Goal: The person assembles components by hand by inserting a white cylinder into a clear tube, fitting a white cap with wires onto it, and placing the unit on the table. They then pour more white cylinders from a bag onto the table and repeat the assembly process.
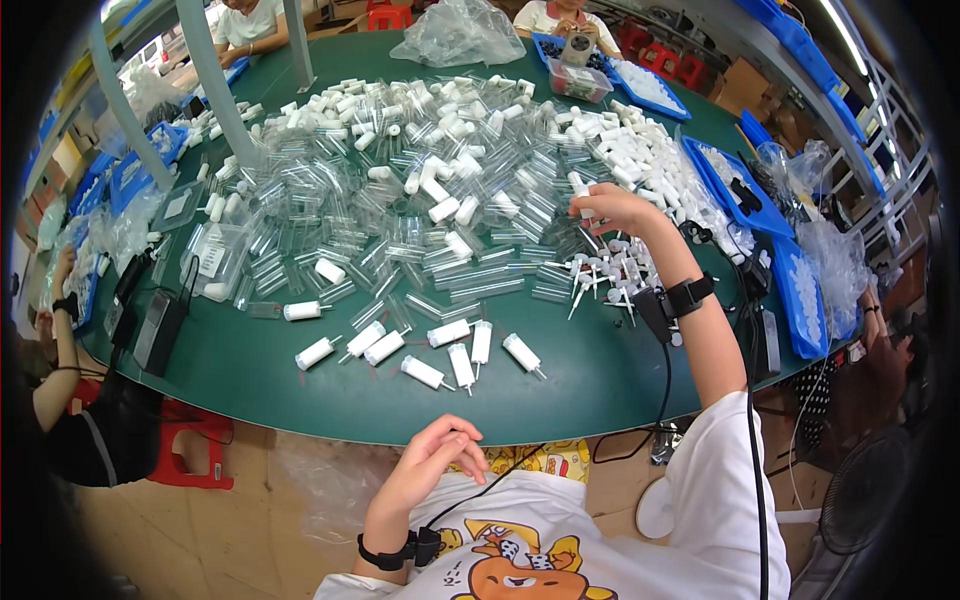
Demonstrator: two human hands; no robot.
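My right hand (pixel 618 208) reaches over the heap at the right, its fingers closed on a small white plastic cylinder (pixel 578 186). Below it lies a cluster of thin white stems with round grey heads (pixel 612 268). Near the table's front edge, my left hand (pixel 438 462) hovers before my body, fingers loosely bent and slightly apart, with nothing seen in it. Beyond that hand, several assembled white cylinders with clear caps and thin rods, such as one white cylinder (pixel 522 352), lie scattered. Clear plastic tubes (pixel 475 282) and loose white cylinders (pixel 620 145) form a wide pile.
Blue trays (pixel 800 295) with white parts line the right side. A clear bin (pixel 580 84) and a plastic bag (pixel 458 35) stand at the back. Black boxes with cables (pixel 160 330) are at the left. Grey posts (pixel 218 85) rise from the green table (pixel 250 385). Other people sit around it.
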